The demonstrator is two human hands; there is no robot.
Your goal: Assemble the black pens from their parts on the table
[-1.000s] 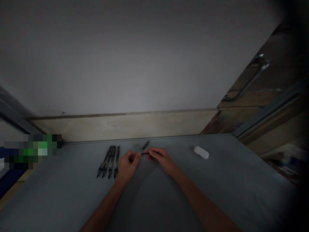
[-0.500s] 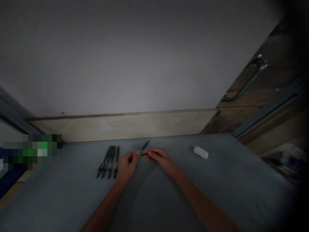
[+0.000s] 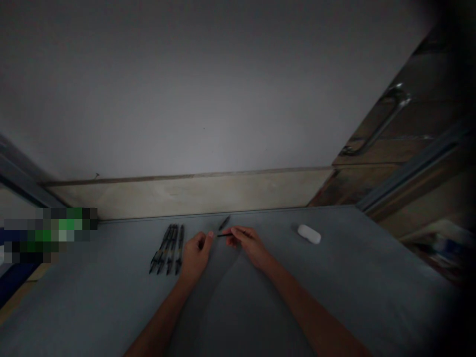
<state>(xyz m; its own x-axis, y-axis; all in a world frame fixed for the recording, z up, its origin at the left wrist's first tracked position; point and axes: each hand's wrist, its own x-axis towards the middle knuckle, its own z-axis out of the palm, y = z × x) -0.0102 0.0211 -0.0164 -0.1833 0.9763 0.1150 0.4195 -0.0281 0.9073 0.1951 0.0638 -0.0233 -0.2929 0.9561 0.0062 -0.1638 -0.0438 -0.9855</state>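
My right hand (image 3: 250, 244) is closed in a pinch on a thin dark rod (image 3: 224, 235) that looks like a pen refill; it points left toward my other hand. Just across from its tip, my left hand (image 3: 198, 252) has thumb and index finger pressed together. What those fingers hold, if anything, is too small to make out. Behind the rod lies a short dark pen part (image 3: 224, 222), slanted on the grey tabletop (image 3: 238, 307). Several dark pens (image 3: 167, 250) lie side by side left of my left hand.
A white rounded case (image 3: 309, 234) rests on the table to the right. A pale wall (image 3: 208, 99) rises behind the far edge. At the right is a wooden door with a metal handle (image 3: 383, 124). A blurred-out green and dark patch (image 3: 55, 233) is at the left.
The fingers of my right hand have slid slightly right, and more of the thin rod shows. My left hand, the pens and the white case stay where they were.
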